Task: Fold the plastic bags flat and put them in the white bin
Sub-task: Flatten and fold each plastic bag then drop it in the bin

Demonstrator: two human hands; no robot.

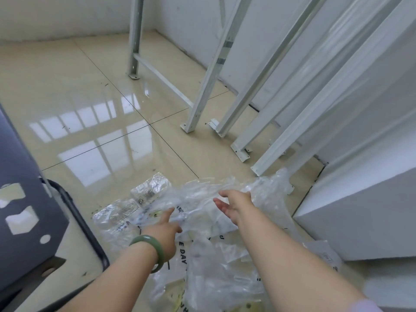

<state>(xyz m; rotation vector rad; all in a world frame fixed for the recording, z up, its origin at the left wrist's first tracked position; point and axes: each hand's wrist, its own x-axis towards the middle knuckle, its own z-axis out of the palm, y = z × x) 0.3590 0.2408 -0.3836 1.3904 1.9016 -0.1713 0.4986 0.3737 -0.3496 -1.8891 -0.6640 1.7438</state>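
Note:
A loose pile of crumpled clear plastic bags (pixel 202 221) lies on the glossy beige floor in front of me, some with black printed letters. Flatter clear bags (pixel 126 212) lie at the pile's left edge, and more bags (pixel 216 278) spread toward me between my arms. My left hand (pixel 166 230), with a green bangle on the wrist, reaches onto the pile's left side, index finger and thumb apart against the plastic. My right hand (pixel 234 206) hovers over the top of the pile, palm turned inward and fingers spread, holding nothing.
White metal rack legs (pixel 193 118) and leaning white boards (pixel 337 97) stand behind the pile at the right. A large white block (pixel 360 217) sits close on the right. A dark grey panel (pixel 20 199) with cut-outs and a black frame (pixel 85 226) border the left.

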